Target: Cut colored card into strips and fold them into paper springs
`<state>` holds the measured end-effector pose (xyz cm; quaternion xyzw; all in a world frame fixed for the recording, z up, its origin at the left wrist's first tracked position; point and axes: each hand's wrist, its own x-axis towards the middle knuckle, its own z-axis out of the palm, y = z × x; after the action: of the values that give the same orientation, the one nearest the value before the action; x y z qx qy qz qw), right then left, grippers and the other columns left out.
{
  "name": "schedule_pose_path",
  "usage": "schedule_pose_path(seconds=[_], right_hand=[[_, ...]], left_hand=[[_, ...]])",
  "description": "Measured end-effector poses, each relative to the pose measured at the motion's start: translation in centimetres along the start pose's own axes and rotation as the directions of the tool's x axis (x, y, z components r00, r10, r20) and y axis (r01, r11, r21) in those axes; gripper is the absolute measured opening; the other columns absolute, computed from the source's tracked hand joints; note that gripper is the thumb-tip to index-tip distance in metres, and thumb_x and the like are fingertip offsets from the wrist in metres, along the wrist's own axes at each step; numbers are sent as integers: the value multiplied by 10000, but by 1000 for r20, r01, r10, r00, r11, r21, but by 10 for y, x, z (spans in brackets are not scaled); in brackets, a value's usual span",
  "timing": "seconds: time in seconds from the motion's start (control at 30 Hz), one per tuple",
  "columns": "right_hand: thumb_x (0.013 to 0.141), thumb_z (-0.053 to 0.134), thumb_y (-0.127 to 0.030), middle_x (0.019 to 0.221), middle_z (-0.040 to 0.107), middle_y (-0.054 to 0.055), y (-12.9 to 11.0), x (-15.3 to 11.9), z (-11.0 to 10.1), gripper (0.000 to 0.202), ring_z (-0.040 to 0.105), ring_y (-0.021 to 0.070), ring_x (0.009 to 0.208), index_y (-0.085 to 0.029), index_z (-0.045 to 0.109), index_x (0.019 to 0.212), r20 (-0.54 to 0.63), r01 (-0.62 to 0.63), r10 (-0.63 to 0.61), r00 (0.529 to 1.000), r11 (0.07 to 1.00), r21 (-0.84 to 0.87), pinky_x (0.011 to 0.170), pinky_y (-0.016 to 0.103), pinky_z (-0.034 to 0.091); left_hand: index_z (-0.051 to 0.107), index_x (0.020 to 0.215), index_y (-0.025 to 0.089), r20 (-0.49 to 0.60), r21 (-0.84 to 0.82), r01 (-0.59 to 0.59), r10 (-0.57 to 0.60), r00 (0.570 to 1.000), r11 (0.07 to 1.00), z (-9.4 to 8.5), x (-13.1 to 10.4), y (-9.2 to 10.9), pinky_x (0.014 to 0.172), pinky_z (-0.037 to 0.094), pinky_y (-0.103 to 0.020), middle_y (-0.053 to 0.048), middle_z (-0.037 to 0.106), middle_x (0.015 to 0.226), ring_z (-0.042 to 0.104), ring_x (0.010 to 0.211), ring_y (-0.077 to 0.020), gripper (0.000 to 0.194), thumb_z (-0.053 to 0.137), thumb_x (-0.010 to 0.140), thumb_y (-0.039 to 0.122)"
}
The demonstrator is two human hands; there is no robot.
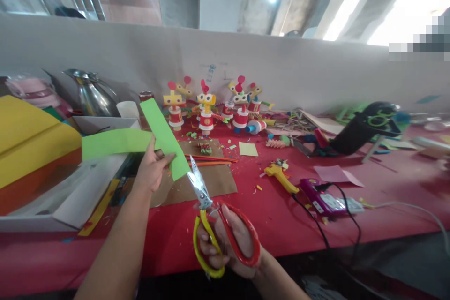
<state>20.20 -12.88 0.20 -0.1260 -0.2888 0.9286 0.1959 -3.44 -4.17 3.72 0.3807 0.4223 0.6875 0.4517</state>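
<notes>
Green strips (165,138) are pinched by the left hand (149,171), the right hand (234,239) grips scissors (203,194), and yellow card (31,138) overlies a box (75,206).

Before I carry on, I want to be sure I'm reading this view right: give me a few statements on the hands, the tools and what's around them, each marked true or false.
1. The right hand holds the scissors. True.
2. The left hand holds yellow paper. False: it holds green paper.
3. The yellow glue gun lies on the red table, out of both hands. True.
4. The power strip is to the left of the glue gun. False: the purple power strip is to its right.
5. Several paper figures stand near the grey wall. True.
</notes>
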Motion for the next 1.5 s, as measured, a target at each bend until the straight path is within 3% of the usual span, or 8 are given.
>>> schedule_pose_path(seconds=[0.13, 0.27, 0.57, 1.13, 1.37, 1.5], right_hand=[[804, 343, -809, 604, 382, -26, 2, -1, -3, 686, 262, 56, 483, -144, 510, 822, 0, 5, -5, 1000, 997, -73, 411, 190, 91], [795, 332, -825, 600, 358, -40, 4, -5, -4, 690, 242, 52, 474, -154, 489, 813, -19, 21, -23, 1000, 996, -90, 411, 190, 87], [784, 523, -738, 664, 367, -33, 0, -17, 5, 566, 257, 52, 516, -181, 424, 804, -104, 112, -121, 987, 990, -90, 439, 182, 112], [784, 485, -769, 630, 417, -48, 12, -21, 1, 573, 256, 34, 430, -210, 376, 845, -66, 55, -62, 996, 993, -107, 397, 184, 78], [782, 471, -779, 626, 405, -43, 7, -17, 0, 589, 265, 40, 452, -196, 402, 830, -79, 20, -28, 997, 996, -90, 406, 189, 78], [777, 358, -836, 621, 404, -31, -2, -7, 0, 677, 284, 54, 474, -169, 465, 817, -44, 13, -17, 999, 995, -97, 405, 196, 113]], left_hand=[[337, 1447, 267, 9, -12, -18, 18, 1000, 1000, 1, 1, 1, 619, 537, -220, 20, 672, 777, 646, 690, -124, 980, 823, 600, 176], [285, 1476, 251, 0, -25, -22, 22, 1000, 999, 1, 2, 2, 674, 556, -252, 41, 646, 711, 647, 707, -136, 1041, 824, 591, 150], [292, 1474, 288, 8, -13, -68, 68, 998, 998, -3, 2, 6, 634, 536, -225, 25, 681, 763, 638, 652, -119, 1029, 810, 599, 133], [315, 1469, 274, -105, -60, -49, 43, 994, 997, -2, 4, 4, 556, 510, -222, 32, 677, 744, 634, 609, -128, 1015, 802, 590, 132], [287, 1478, 269, -44, -43, -22, 20, 999, 999, 0, 1, 7, 595, 538, -240, 31, 688, 734, 648, 643, -137, 1026, 803, 603, 124], [409, 1403, 256, 53, -39, 6, -3, 999, 999, 0, -2, 6, 622, 558, -248, 21, 703, 779, 657, 667, -136, 897, 812, 609, 145]])
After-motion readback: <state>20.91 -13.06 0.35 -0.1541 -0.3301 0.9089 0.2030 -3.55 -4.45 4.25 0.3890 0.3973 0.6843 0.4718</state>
